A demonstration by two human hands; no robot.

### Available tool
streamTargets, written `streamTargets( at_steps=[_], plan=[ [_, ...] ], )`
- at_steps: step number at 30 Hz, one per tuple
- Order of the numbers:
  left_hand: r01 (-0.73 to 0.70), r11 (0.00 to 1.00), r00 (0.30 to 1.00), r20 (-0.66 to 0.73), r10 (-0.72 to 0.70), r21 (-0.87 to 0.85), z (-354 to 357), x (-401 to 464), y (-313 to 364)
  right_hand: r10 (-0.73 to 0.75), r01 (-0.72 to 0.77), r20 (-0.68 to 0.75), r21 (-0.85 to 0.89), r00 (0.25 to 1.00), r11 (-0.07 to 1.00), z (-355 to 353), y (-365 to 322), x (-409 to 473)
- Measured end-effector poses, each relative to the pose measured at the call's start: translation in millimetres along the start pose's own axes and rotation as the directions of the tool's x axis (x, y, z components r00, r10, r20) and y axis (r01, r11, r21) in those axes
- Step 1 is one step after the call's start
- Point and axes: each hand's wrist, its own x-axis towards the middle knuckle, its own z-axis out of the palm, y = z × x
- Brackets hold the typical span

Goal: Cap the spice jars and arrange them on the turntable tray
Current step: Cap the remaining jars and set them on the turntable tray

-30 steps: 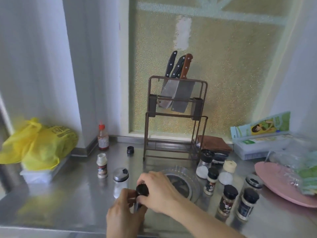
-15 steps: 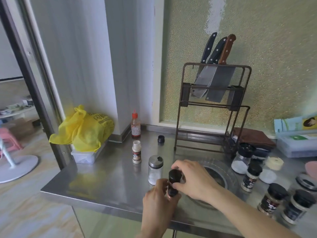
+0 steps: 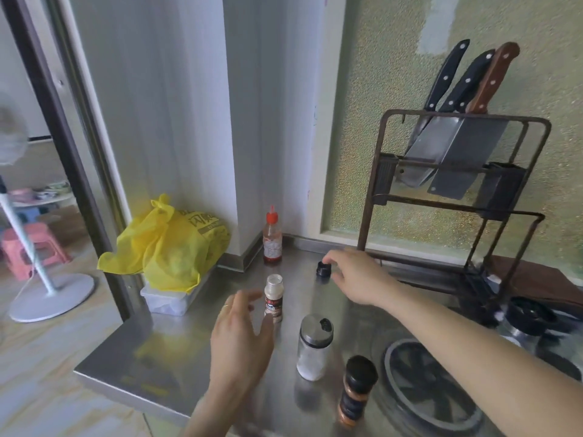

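Observation:
A small uncapped spice bottle (image 3: 273,298) with a red-brown label stands on the steel counter. My left hand (image 3: 243,339) hovers open just in front of it, thumb close to its base. A loose black cap (image 3: 323,269) lies farther back; my right hand (image 3: 353,274) is open with its fingers at the cap. A capped orange-spice jar with a black lid (image 3: 357,389) stands alone near the front. Beside it stands a glass shaker with a metal lid (image 3: 315,346). The clear turntable tray (image 3: 407,402) lies at the right, partly behind my right forearm.
A rusty knife rack (image 3: 454,197) with three knives stands at the back right. A red-capped sauce bottle (image 3: 272,239) sits in the corner. A yellow bag (image 3: 170,244) on a plastic box occupies the left. The counter's edge (image 3: 132,386) drops off at front left. More jars (image 3: 527,320) sit at far right.
Both hands let go of the black-lidded jar, which now stands on the counter. My right hand reached back to the loose cap; my left moved toward the uncapped bottle. The view swung left.

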Motion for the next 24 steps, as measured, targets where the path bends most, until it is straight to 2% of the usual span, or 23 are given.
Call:
streamTargets(
  at_steps=[4, 6, 9, 11, 14, 17, 20, 22, 24],
  plan=[
    [0.03, 0.995, 0.989, 0.144, -0.044, 0.098, 29, 37, -17, -0.044, 0.084, 0.175, -0.223, 0.983, 0.971, 41, 6, 59],
    [0.049, 0.993, 0.983, 0.172, -0.067, 0.105, 41, 51, -23, -0.018, 0.102, 0.242, -0.338, 0.97, 0.936, 53, 10, 81],
    [0.072, 0.994, 0.981, 0.174, -0.086, 0.085, 54, 64, -28, 0.047, 0.101, 0.326, -0.422, 0.944, 0.901, 65, 15, 103],
    [0.094, 0.994, 0.981, 0.167, -0.103, 0.061, 60, 67, -31, 0.041, 0.124, 0.332, -0.46, 0.942, 0.879, 72, 16, 108],
    [0.127, 0.991, 0.979, 0.152, -0.133, 0.052, 62, 67, -30, 0.001, 0.126, 0.26, -0.472, 0.966, 0.873, 74, 15, 105],
    [0.117, 0.993, 0.987, 0.109, -0.117, 0.008, 53, 63, -22, -0.014, 0.065, 0.173, -0.293, 0.985, 0.954, 66, 11, 94],
    [0.074, 0.996, 0.995, 0.066, -0.07, -0.054, 35, 61, -3, 0.005, -0.005, -0.002, 0.129, 1.0, 0.992, 33, 1, 73],
    [0.037, 0.994, 0.998, 0.045, -0.033, -0.102, 21, 58, 16, 0.049, 0.005, -0.123, 0.406, 0.991, 0.914, -3, -9, 50],
    [-0.004, 0.988, 1.0, 0.027, 0.009, -0.157, 7, 52, 40, 0.099, 0.035, -0.164, 0.661, 0.981, 0.75, -42, -18, 19]
  ],
)
